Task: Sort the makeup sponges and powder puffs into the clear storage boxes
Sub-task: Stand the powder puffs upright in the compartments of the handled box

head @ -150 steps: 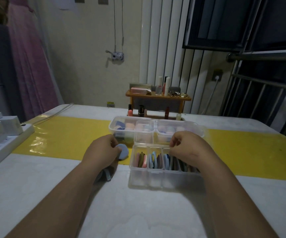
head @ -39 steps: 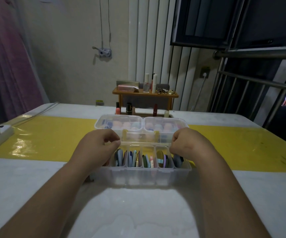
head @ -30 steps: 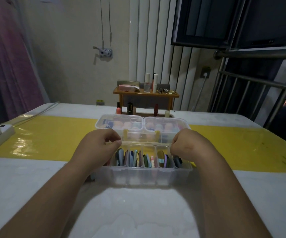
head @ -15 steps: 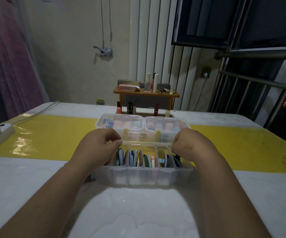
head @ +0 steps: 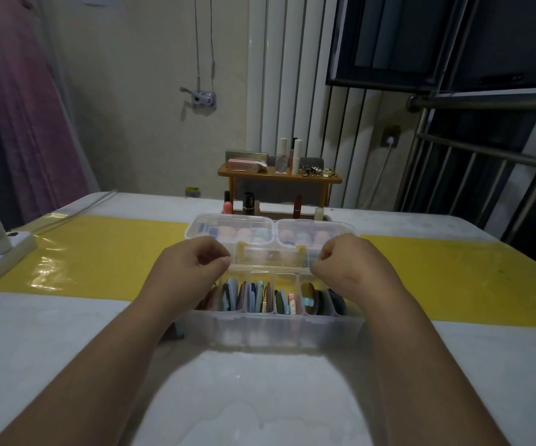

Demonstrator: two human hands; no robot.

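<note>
Two clear boxes are sitting on the bench (head: 260, 397).
The near box (head: 273, 329) is lying just in front of the far box (head: 311, 227), which is holding sponges (head: 237, 234). The left hand (head: 189, 272) and right hand (head: 353, 268) are pinching the near box's raised lid (head: 271, 256) with curled fingers, one at each end. Powder puffs (head: 260, 299) are standing on edge in its compartments.

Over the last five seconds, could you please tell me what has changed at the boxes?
The left hand let go of the blue puff it held beside the near box and moved onto the lid, pinching its left end. The right hand stays pinching the right end; the far box has not moved.
</note>
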